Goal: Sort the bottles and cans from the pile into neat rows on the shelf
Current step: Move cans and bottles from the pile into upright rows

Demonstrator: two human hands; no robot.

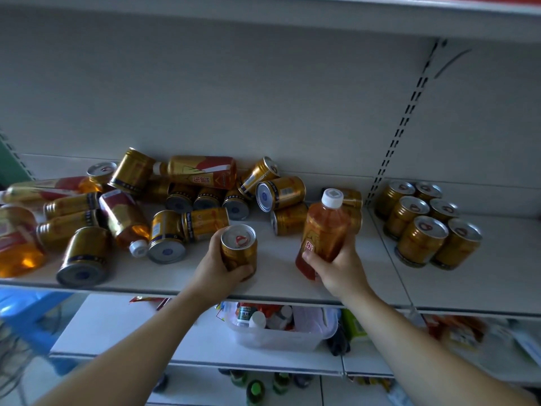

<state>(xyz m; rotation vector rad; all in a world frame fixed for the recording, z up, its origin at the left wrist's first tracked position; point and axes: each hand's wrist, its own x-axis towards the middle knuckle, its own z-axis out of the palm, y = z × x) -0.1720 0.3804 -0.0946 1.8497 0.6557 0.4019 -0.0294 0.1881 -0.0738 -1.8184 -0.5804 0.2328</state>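
Gold can (238, 249) in left hand (216, 274), amber bottle (325, 230) in right hand (341, 269).

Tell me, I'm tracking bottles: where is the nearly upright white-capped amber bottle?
Head view, centre-right: the right hand holds the white-capped amber plastic bottle, right of the gold metal can in the left hand.

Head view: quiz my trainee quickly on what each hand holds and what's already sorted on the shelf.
1. True or false: the left hand grips a bottle.
2. The right hand grips a bottle whose cap is: A white, B red, C green.
3. How many sorted cans stand upright on the shelf to the right?
Key: 1 false, it grips a can; 2 A; 3 six.
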